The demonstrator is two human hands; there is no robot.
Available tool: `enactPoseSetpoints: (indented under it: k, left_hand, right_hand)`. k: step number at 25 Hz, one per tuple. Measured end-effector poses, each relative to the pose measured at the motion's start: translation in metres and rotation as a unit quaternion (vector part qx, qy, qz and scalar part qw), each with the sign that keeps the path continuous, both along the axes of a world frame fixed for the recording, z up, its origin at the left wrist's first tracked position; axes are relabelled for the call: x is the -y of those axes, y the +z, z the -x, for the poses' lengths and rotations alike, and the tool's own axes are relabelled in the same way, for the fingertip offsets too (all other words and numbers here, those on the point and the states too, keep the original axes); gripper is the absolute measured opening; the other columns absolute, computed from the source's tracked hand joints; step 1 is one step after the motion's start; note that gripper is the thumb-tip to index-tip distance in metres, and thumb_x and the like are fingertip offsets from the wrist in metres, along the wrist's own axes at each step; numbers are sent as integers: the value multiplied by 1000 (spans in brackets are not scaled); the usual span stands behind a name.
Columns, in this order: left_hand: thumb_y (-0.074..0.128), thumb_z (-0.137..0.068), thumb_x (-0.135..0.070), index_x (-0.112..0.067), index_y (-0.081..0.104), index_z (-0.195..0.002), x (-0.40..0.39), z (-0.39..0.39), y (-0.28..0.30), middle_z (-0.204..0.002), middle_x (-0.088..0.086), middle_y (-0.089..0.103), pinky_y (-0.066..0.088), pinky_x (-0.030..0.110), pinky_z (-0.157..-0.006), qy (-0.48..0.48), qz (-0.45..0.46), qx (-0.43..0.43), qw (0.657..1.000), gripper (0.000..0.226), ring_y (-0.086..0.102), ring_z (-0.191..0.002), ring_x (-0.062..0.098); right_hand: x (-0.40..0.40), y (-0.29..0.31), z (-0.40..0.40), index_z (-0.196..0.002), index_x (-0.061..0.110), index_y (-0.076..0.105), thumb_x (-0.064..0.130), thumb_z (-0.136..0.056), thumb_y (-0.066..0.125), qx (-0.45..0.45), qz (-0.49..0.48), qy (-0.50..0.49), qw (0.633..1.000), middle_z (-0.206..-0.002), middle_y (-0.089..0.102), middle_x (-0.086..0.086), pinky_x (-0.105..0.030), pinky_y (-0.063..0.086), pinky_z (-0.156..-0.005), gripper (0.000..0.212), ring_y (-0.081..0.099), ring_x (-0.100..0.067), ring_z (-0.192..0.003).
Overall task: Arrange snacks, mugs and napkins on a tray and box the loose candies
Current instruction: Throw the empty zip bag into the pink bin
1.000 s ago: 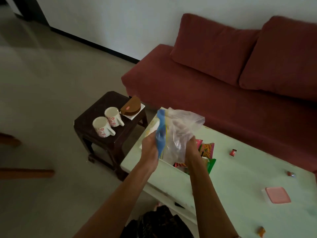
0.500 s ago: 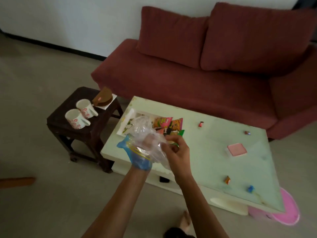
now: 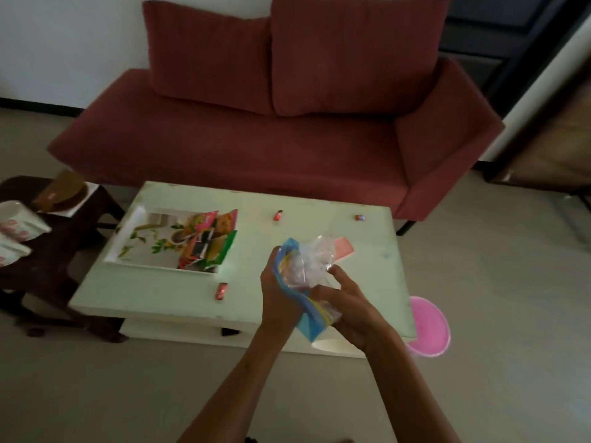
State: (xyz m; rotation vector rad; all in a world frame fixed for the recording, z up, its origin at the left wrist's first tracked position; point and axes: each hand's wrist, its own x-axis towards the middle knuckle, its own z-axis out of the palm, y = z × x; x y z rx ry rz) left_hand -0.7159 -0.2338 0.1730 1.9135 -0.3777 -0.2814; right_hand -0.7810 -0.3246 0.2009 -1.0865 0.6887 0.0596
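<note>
The tray (image 3: 134,238) is sitting at the table's (image 3: 319,225) left end, snack packets (image 3: 208,241) already lying on it. Both hands, left hand (image 3: 278,289) and right hand (image 3: 345,308), are closing around a crumpled plastic bag (image 3: 307,266). Mugs (image 3: 16,225) are waiting on the side stool's (image 3: 48,260) left edge; candies (image 3: 221,290) are lying loose, unboxed.

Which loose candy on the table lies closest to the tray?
The red candy near the table's front edge, just below the tray's right corner. The other two, red and dark, lie near the sofa side.
</note>
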Motion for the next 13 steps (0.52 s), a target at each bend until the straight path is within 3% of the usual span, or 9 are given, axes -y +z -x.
enactPoseSetpoints:
  k: [3, 5, 7, 10, 13]
  left_hand:
    - [68, -74, 3, -9, 55, -103, 57, 23, 4, -91, 6, 61, 46, 7, -75, -83, 16, 55, 995, 34, 58, -82, 8]
    - [74, -67, -5, -15, 50, -111, 89, 41, 8, -103, 0, 57, 40, 1, -75, -208, -20, 21, 978, 51, 55, -92, 12]
    - [79, -63, -11, -22, 47, -119, 113, 54, 2, -117, -5, 51, 42, 3, -82, -279, -17, -63, 958, 65, 51, -105, 9]
    - [83, -63, -22, -17, 55, -119, 148, 70, -14, -126, -1, 39, 42, 4, -89, -243, -29, -18, 969, 63, 49, -111, 7]
    - [78, -70, -14, -12, 55, -107, 189, 66, -32, -130, 4, 39, 45, 7, -88, -203, -28, 37, 978, 43, 52, -106, 10]
  right_hand:
    - [79, -6, 41, -115, -7, 56, -13, -78, 56, 3, 24, -62, 998, -99, 62, -28, -50, 47, -84, 37, 59, -39, -88]
    - [118, -12, 64, -105, -13, 58, -16, -79, 50, -17, 39, -116, 992, -88, 59, -24, -41, 51, -73, 27, 59, -34, -76]
    - [152, -22, 82, -93, -12, 62, -16, -79, 48, -62, 93, -162, 980, -80, 58, -20, -33, 49, -61, 20, 56, -30, -70]
    - [182, -37, 92, -70, 1, 67, -11, -77, 53, -102, 195, -169, 961, -73, 65, -16, -34, 49, -63, 19, 58, -27, -68]
    - [203, -50, 92, -65, 15, 66, -9, -78, 54, -81, 252, -153, 952, -78, 71, -1, -33, 52, -66, 29, 64, -19, -71]
